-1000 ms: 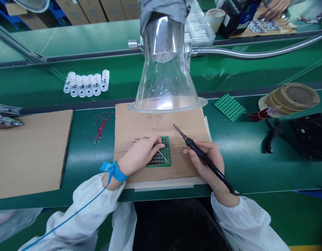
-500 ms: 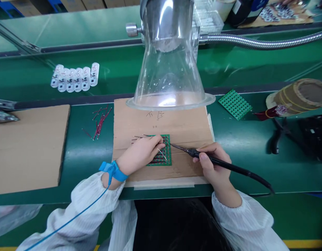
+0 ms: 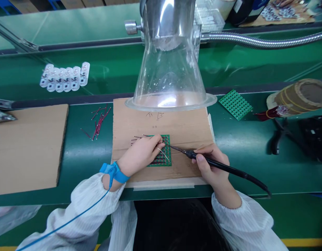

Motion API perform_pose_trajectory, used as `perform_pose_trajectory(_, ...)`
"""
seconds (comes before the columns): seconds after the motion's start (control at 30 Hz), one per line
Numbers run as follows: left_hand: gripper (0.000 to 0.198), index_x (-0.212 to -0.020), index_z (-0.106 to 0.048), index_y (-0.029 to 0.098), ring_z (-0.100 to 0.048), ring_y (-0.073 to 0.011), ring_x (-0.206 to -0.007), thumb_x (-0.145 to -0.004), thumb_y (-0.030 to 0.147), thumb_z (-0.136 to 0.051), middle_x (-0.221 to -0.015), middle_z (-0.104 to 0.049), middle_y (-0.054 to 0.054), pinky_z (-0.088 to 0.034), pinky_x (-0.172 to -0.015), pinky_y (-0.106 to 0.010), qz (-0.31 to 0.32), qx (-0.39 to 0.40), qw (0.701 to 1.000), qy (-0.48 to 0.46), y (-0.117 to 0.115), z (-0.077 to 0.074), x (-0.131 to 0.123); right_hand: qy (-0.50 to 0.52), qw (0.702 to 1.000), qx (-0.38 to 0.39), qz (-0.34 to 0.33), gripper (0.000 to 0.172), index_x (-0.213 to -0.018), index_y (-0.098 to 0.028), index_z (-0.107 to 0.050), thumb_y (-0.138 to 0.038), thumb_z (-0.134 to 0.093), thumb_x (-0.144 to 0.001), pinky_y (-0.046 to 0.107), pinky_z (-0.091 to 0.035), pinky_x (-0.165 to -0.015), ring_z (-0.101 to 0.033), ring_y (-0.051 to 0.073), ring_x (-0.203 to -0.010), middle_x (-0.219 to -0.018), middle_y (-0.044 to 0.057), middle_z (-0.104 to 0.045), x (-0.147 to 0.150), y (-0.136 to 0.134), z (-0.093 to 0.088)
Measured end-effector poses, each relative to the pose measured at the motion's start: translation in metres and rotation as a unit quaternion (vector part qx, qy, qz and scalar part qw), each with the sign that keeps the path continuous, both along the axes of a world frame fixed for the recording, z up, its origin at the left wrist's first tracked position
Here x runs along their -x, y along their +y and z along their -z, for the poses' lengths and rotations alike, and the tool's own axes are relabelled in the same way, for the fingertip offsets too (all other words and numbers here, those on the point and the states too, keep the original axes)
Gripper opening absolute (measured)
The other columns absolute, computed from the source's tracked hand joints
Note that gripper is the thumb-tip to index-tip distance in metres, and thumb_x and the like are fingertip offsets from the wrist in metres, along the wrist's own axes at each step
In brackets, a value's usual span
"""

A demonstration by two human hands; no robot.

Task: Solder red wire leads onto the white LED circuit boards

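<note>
Left fingers (image 3: pixel 157 139), head view: pinched narrow, seemingly on the thin wire (image 3: pixel 163 152), above the board (image 3: pixel 167 153).
Right fingers (image 3: pixel 208 150): closed round the iron (image 3: pixel 220 164), held like a pen.
Board: under and just right of the left fingers, flat on the card (image 3: pixel 182 172); the left hand hides part of it.
Iron: its tip reaches from the right fingers to the board's right edge; touching or just short, one cannot tell.
Burn risk: the tip, if hot, could skid into the left fingers, which lie near; a slip of the right fingers would cause it.
Lead risk: the leads (image 3: pixel 159 162) below the left fingers could be dragged askew if that hand shifts.
Slide risk: no clamp shows, so a push from the iron could turn the board if the left fingers lift.
Hand-held count: one iron, apparently one wire.
Board count: two; the second board (image 3: pixel 236 104) lies beyond and right of the right fingers.
White piece count: six white pieces (image 3: pixel 64 79), beyond and left of the left fingers.
Loose lead count: roughly ten loose leads (image 3: pixel 99 123), left of the left fingers on the tabletop (image 3: pixel 244 157); overlap prevents an exact number.
Hood count: one hood (image 3: pixel 169 75), beyond both hands' fingers.
</note>
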State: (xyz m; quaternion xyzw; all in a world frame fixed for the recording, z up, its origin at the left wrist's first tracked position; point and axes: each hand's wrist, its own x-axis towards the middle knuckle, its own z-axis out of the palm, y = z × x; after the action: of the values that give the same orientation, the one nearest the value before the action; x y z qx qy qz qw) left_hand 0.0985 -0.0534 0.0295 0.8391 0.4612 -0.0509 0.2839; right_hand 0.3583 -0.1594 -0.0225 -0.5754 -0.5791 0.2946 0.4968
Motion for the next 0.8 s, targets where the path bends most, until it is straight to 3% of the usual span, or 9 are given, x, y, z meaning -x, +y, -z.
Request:
perform_pose_trajectory(0.27,0.022,-0.107,-0.064,0.022,-0.072,-0.0256,-0.078,-0.12,0.035,-0.052,-0.085,-0.074,-0.004,-0.041,-0.069,-0.033,-0.002,0.006,1.0,0.003,0.0009,-0.0007,-0.0013,-0.017,1.0,-0.006,-0.013,0.013,-0.101,-0.027,-0.075,-0.038,-0.077,-0.106,0.027,-0.057,-0.054,-0.074,0.016,-0.058,-0.075,-0.002,-0.079,-0.0013,0.0001,-0.0012)
perform_pose_trajectory(0.8,0.022,-0.103,-0.063,0.023,-0.072,-0.0255,-0.077,-0.118,0.035,-0.052,-0.082,-0.074,-0.003,-0.041,-0.069,-0.033,-0.004,0.0,1.0,-0.018,0.0008,0.0035,0.0009,0.038,0.999,0.009,-0.006,0.022,-0.097,-0.026,-0.073,-0.046,-0.076,-0.107,0.027,-0.058,-0.048,-0.075,0.018,-0.052,-0.066,-0.001,-0.077,0.0041,0.0053,-0.0076)
